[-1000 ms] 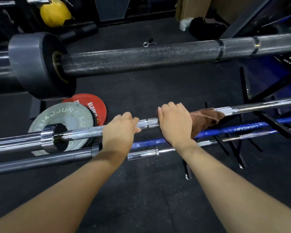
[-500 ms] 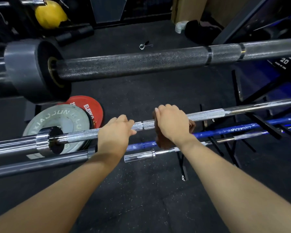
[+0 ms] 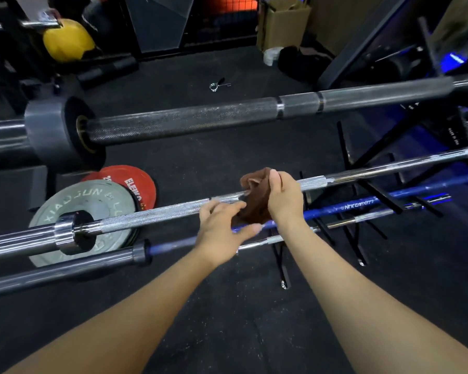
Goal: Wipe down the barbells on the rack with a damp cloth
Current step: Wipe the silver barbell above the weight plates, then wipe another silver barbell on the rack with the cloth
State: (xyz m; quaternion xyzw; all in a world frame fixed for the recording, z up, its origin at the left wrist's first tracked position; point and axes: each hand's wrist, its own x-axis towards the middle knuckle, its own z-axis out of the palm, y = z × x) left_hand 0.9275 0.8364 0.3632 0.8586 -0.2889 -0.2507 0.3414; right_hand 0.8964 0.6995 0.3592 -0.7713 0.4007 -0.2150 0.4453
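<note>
**Regripping the cloth on the chrome bar**

While the cloth is gathered for a fresh pass, the step in hand appears to be refolding it over the knurled shaft. Left to right: a grey bumper plate [image 3: 87, 211], printed with lettering seen upside down that seems to read "LUXIAOJUN", lies on the floor under the chrome barbell [image 3: 152, 215]; a red plate [image 3: 135, 182] behind it shows "ELEIKO". The left hand [image 3: 222, 230] hovers just below the bar, fingers relaxed and spread, its fingertips at the cloth's lower edge; whether they touch it cannot be told. The brown cloth [image 3: 254, 203] is draped over the bar, pinched at its top by the right hand [image 3: 284, 201], thumb up. Wrapping the cloth fully around the shaft, then sliding along it with firm pressure, would likely clean the knurling best. Further right, the blue barbell [image 3: 362, 206] reads "LUXIAOJUN", again inverted.
</note>
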